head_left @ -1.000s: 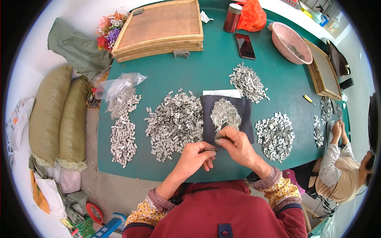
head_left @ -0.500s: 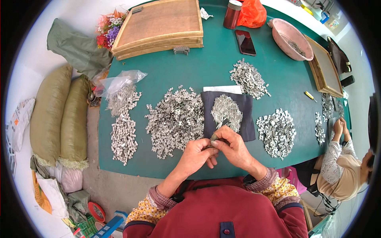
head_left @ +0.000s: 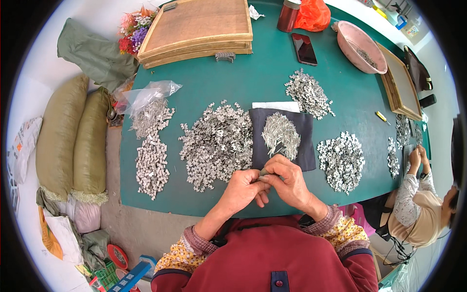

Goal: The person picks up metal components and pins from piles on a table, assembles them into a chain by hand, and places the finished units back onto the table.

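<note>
Together they've come — left hand (head_left: 242,190) and right hand (head_left: 293,187), slightly apart a second ago, now meet at the fingertips over the near part of the green table (head_left: 233,80)! Left fingers curl inward, right thumb and forefinger press close; what they grasp is covered, so I cannot tell, and the dark strip seen earlier in the left is hidden. Just beyond sits the heap of metal pins (head_left: 282,134) on dark cloth (head_left: 306,151) — flanked by a large left pile of grey metal pieces (head_left: 216,146) and a smaller right pile (head_left: 341,161).
</note>
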`<state>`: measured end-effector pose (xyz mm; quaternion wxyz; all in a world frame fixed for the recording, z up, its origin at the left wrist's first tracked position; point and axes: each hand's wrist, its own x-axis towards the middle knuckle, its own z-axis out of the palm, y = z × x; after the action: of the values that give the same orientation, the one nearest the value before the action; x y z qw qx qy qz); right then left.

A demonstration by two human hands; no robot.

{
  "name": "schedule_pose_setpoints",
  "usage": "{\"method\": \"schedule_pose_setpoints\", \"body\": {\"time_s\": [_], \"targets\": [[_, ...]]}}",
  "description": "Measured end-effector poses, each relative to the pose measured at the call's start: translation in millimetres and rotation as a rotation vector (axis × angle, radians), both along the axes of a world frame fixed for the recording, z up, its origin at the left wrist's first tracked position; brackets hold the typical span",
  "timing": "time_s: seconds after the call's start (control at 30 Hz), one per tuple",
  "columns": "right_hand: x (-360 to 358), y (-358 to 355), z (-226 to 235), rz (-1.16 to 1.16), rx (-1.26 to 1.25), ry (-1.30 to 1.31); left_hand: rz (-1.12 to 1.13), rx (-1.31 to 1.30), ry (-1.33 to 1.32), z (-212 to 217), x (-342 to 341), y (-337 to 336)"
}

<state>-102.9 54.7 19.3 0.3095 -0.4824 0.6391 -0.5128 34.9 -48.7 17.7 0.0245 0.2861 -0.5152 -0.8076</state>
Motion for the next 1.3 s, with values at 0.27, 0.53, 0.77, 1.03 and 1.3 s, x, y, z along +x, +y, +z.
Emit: {"method": "schedule_pose_setpoints", "body": {"time_s": [0.27,0.53,0.77,1.03,1.3], "targets": [[0,1,13,0.071,-0.237,0.727,0.047,0.007,0.012,6,0,-6],[5,13,24,0.110,-0.240,0.658,-0.029,-0.052,0.066,15,5,-5],[6,14,32,0.124,-0.271,0.541,-0.030,-0.012,0.096,27,11,-5],[6,16,23,0.055,-0.101,0.354,-0.031,0.066,0.137,22,10,-16],[12,16,7,-0.068,-0.209,0.409,-0.129,0.141,0.125,19,12,-16]]}}
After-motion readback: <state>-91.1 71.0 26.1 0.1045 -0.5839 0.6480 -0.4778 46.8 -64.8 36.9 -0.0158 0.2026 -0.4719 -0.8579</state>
